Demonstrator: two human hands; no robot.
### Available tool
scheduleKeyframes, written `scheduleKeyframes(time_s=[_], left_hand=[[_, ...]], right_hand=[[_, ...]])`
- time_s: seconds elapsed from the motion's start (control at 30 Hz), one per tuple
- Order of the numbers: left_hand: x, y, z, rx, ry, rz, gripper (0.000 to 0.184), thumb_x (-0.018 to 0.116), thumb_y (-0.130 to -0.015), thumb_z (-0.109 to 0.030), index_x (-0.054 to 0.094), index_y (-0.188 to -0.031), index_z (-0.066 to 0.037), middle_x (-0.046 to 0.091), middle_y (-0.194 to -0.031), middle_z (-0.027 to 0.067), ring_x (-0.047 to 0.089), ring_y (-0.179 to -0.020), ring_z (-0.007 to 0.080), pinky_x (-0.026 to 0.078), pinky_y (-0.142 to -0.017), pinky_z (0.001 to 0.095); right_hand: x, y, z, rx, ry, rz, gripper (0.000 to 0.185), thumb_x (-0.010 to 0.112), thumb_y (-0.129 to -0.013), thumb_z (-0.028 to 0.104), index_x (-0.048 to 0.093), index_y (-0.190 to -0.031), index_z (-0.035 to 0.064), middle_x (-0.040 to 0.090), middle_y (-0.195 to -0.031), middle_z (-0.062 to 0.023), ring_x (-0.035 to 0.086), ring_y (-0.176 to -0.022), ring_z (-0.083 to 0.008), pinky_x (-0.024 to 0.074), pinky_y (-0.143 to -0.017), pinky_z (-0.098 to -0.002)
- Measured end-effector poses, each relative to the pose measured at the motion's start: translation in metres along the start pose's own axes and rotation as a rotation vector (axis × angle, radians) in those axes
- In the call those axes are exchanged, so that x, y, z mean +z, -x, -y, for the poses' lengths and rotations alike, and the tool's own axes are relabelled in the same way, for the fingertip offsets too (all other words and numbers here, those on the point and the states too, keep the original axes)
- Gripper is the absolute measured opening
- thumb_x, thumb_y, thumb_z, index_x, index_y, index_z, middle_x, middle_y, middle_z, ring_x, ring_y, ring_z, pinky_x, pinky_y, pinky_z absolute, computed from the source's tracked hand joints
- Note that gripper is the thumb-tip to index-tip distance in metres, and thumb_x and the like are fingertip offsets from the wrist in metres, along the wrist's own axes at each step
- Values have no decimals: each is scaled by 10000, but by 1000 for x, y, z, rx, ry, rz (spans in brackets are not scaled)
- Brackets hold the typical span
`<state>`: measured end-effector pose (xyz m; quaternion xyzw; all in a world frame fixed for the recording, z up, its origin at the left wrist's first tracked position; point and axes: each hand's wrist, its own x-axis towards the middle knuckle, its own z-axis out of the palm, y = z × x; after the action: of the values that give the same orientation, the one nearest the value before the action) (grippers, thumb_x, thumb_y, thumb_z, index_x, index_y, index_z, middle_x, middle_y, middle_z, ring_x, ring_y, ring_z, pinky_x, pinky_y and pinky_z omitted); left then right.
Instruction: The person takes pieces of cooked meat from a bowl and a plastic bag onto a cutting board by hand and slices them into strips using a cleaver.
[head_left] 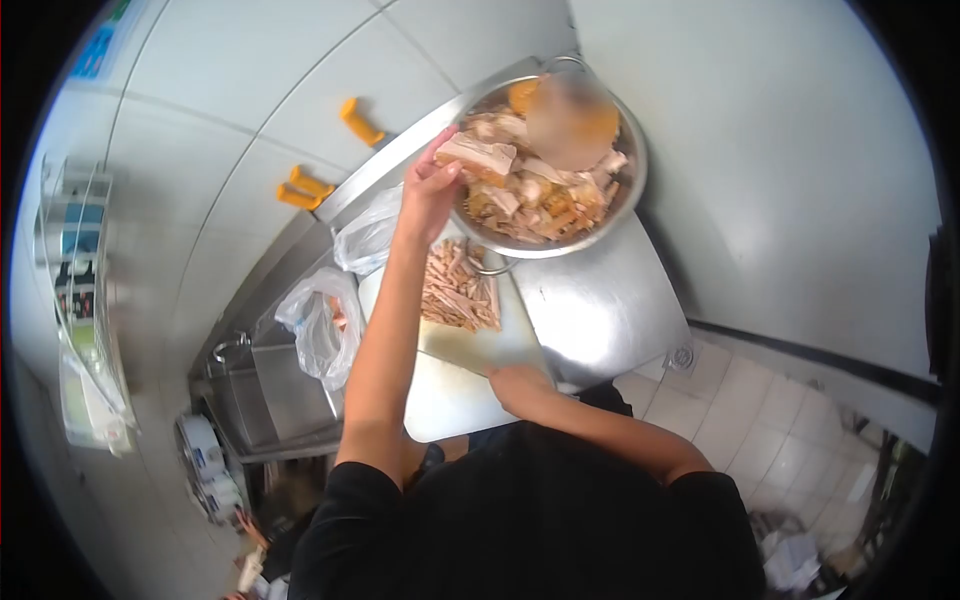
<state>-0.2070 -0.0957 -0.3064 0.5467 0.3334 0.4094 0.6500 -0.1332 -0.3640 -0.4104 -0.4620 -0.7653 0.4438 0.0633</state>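
Note:
My left hand (428, 200) is raised at the left rim of a large steel bowl (640, 165), its fingers closed on a thick piece of cooked meat (480, 155). Larger chunks of meat (545, 205) fill the bowl; part of its contents is blurred. Below the bowl, strips of cut meat (460, 290) lie piled on a white cutting board (455, 400). My right hand (522, 390) is closed low over the board, near its right edge. From it a broad knife blade (455, 348) appears to extend left, below the strips; the handle is hidden in my grip.
Clear plastic bags (325, 320) lie left of the board, one with pinkish pieces inside. Beyond is a steel sink (285, 395). Yellow-orange handles (305, 187) stand along the tiled wall. A steel counter (600, 300) extends right of the board, beside a pale upright panel (760, 160).

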Motion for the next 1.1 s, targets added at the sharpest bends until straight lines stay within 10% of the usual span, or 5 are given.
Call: scheduleKeyframes(time_s=[0.17, 0.43, 0.5, 0.63, 1.1], left_hand=[[6, 94, -27, 87, 935, 197, 706, 644, -921, -170, 275, -1500, -6, 348, -1532, 204, 428, -1368, 283, 418, -1081, 411], [-51, 267, 43, -144, 300, -492, 261, 558, -937, 23, 634, -1187, 30, 708, -1059, 142, 687, -932, 207, 539, -871, 323], [-52, 298, 83, -40, -375, -720, 231, 561, -912, 64, 672, -1110, 16, 711, -1050, 127, 694, -922, 220, 538, -862, 317], [-46, 364, 127, 266, -1279, -396, 333, 604, -697, 126, 697, -987, -9, 701, -1034, 94, 653, -1049, 289, 469, -979, 462], [-60, 371, 156, 176, -970, -755, 247, 665, -748, 98, 687, -963, -23, 641, -1053, 112, 646, -944, 281, 548, -718, 365]], right_hand=[[-25, 1, -13, 93, -48, 92, 290, 616, -887, 133, 560, -1151, 26, 698, -903, -209, 674, -885, -398, 520, -748, -512], [-36, 37, -50, 129, -226, 10, 363, 622, -909, 127, 522, -1208, -55, 648, -974, -305, 626, -947, -472, 499, -783, -475], [-39, 51, -41, 120, -72, -170, 332, 584, -934, 113, 510, -1178, -99, 664, -935, -287, 681, -897, -388, 511, -778, -414], [-48, 60, -2, 199, -63, -143, 322, 573, -946, 130, 499, -1145, -112, 658, -810, -263, 675, -770, -383, 509, -711, -423], [-30, -13, 65, -94, 385, 57, 164, 557, -953, 125, 474, -1055, 26, 641, -718, -220, 620, -682, -455, 467, -602, -523]])
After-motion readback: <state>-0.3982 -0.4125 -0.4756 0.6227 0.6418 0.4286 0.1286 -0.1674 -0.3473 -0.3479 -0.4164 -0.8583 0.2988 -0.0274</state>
